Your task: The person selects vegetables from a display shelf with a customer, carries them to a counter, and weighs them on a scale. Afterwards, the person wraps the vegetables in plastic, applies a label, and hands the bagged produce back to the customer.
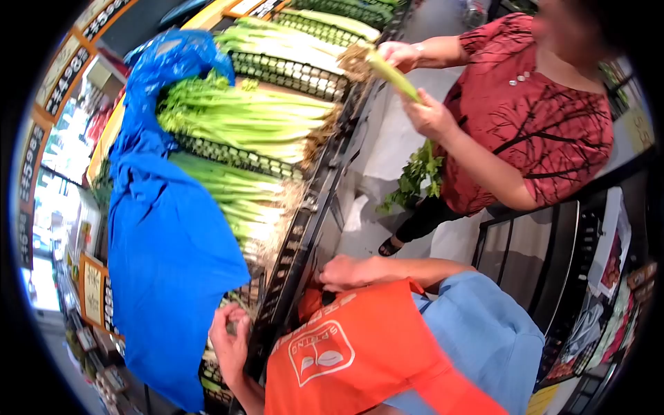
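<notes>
My left hand [232,339] is beside the front edge of the blue cloth [173,242], over the end of the vegetable rack. Its fingers are curled, and whatever lies in them is too small to make out. Bent close to the front of my orange apron [373,353], my right hand [346,273] has its fingers closed; their tips are hidden. The cloth drapes over the left part of the greens. Scallion-like stalks with pale roots [242,207] lie in a black crate near my left hand, and leafy celery-like bunches [242,121] sit beyond them.
Across the aisle a person in a red patterned top [526,124] holds a green stalk with roots [394,75] in both hands. Leafy greens [418,176] hang below their arm. Price signs [62,76] line the left; a dark shelf [532,256] stands at right.
</notes>
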Motion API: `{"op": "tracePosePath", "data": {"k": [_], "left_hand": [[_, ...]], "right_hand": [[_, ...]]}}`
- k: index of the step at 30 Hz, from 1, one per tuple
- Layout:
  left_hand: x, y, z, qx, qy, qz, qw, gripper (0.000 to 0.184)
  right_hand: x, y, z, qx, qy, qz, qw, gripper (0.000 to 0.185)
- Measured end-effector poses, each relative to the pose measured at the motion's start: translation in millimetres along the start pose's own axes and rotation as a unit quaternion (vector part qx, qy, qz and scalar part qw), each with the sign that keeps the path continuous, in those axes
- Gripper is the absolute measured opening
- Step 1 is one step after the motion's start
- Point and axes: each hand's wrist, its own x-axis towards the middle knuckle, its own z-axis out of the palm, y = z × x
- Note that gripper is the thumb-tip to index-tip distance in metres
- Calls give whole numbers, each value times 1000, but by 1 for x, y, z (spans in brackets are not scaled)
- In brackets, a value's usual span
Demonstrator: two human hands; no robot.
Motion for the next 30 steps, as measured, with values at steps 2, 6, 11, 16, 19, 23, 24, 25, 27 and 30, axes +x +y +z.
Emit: {"op": "tracePosePath", "data": {"k": [2,6,11,16,19,23,24,25,27,30], "left_hand": [[1,-4,1,-16,13,-8,1000,23],[5,-13,19,-83,59,-40,994,21],[6,-33,45,-62,119,-47,990,23],[12,-41,65,107,147,31,983,23],[16,-46,69,193,124,60,971,20],[19,-57,77,167,152,118,967,12],[19,-55,77,155,157,117,968,11],[20,-53,77,142,165,115,969,11],[21,-52,78,158,167,103,968,11],[20,-57,79,187,183,85,961,10]], "right_hand": [[1,-6,-7,30,3,-1,1000,24],[14,-4,-12,27,-29,35,999,25],[21,6,-17,47,-25,17,998,24],[15,9,-45,106,30,-42,993,21],[13,14,-59,122,40,-47,991,21],[20,28,-53,125,45,-48,990,19],[21,28,-53,125,38,-46,990,19],[23,29,-54,124,29,-46,991,19],[25,30,-50,147,30,-53,987,19],[28,33,-48,156,19,-50,986,20]]}}
